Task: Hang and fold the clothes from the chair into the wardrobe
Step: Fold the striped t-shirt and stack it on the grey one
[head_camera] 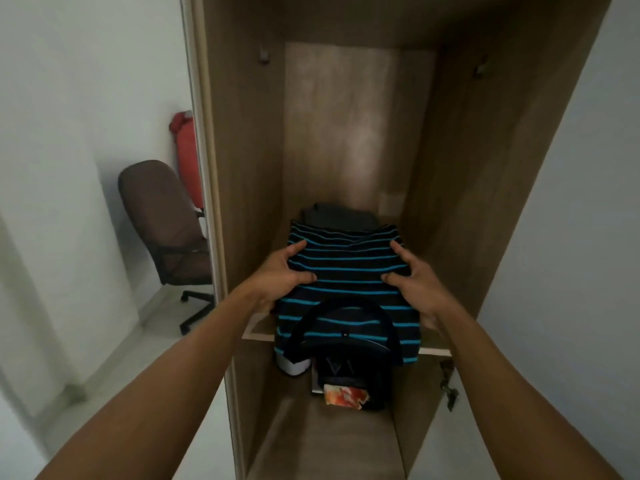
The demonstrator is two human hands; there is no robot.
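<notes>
The left hand and right hand are clasping the folded striped shirt at its nine and three o'clock edges while it is apparently lying on the wardrobe shelf.

Wardrobe: wooden, open, 1 shelf across it.
Striped shirt: folded, black with blue stripes, on the shelf, front edge overhanging.
Left hand: grips the shirt's left side.
Right hand: grips its right side.
Grey garment: folded, just behind the shirt.
Chair: brown, left of the wardrobe.
</notes>
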